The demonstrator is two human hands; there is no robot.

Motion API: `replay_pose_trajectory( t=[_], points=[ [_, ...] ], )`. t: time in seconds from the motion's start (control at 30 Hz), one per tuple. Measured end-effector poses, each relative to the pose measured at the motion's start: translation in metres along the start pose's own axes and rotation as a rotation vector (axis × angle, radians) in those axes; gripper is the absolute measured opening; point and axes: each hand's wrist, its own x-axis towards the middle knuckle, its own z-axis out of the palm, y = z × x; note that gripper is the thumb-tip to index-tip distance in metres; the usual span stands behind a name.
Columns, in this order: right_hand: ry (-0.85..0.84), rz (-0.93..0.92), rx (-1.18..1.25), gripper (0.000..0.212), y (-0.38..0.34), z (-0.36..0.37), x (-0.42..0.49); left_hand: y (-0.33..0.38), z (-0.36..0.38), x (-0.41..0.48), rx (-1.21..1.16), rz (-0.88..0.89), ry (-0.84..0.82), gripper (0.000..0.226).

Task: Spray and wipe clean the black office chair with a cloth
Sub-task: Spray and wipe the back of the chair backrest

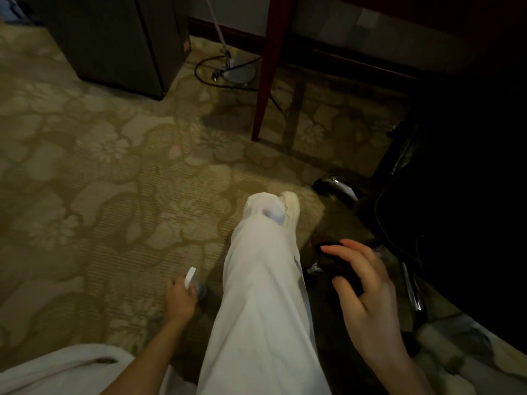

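Note:
The black office chair fills the dark right side of the head view, with chrome base legs and casters near the floor. My right hand is closed around a dark cloth and presses it on a chrome leg of the chair base. My left hand hangs low on the left, gripping a spray bottle whose white trigger head sticks up; the bottle body is mostly hidden behind the hand. My leg in white trousers stands between the two hands.
Patterned beige carpet covers the floor. A dark cabinet stands at the back left. A red-brown table leg rises at centre back, with a lamp base and black cable beside it. A white shoe points toward the chair.

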Motion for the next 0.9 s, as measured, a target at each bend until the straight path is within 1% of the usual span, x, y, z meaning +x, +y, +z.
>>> replay_pose_trajectory(
  t=[0.07,0.13,0.23,0.3,0.37,0.47,0.53,0.6,0.67,0.7,0.8,0.9],
  points=[
    [-0.002,-0.008,0.006,0.041,-0.007,0.000,-0.004,0.000,-0.006,-0.004,0.038,-0.003,-0.037,0.038],
    [0.009,-0.029,-0.010,0.042,-0.013,-0.003,-0.008,-0.003,-0.011,-0.008,0.025,-0.006,-0.072,0.041],
    [0.059,-0.084,-0.041,0.051,-0.021,-0.015,-0.015,-0.005,-0.023,-0.018,0.004,-0.033,-0.084,0.046],
    [0.110,-0.136,-0.058,0.050,-0.030,-0.030,-0.019,0.008,-0.042,-0.026,0.016,-0.061,-0.037,0.050],
    [0.164,-0.190,-0.064,0.050,-0.039,-0.051,-0.021,0.040,-0.068,-0.033,-0.075,0.002,0.075,0.044],
    [0.268,-0.258,-0.016,0.050,-0.052,-0.095,-0.024,0.122,-0.119,-0.050,-0.337,0.242,0.226,0.036],
    [0.348,-0.326,-0.009,0.050,-0.064,-0.128,-0.028,0.191,-0.153,-0.072,-0.472,0.464,0.258,0.031],
    [0.438,-0.402,-0.030,0.050,-0.077,-0.163,-0.030,0.265,-0.182,-0.108,-0.552,0.727,0.178,0.028],
    [0.534,-0.468,-0.066,0.045,-0.092,-0.199,-0.031,0.335,-0.201,-0.150,-0.600,0.976,0.070,0.032],
    [0.585,-0.501,-0.097,0.042,-0.100,-0.218,-0.030,0.367,-0.209,-0.174,-0.614,1.066,0.011,0.036],
    [0.733,-0.586,-0.249,0.038,-0.126,-0.271,-0.027,0.440,-0.222,-0.233,-0.578,1.241,-0.101,0.037],
    [0.870,-0.669,-0.440,0.035,-0.157,-0.317,-0.018,0.479,-0.231,-0.270,-0.527,1.330,-0.089,0.035]
  ],
)
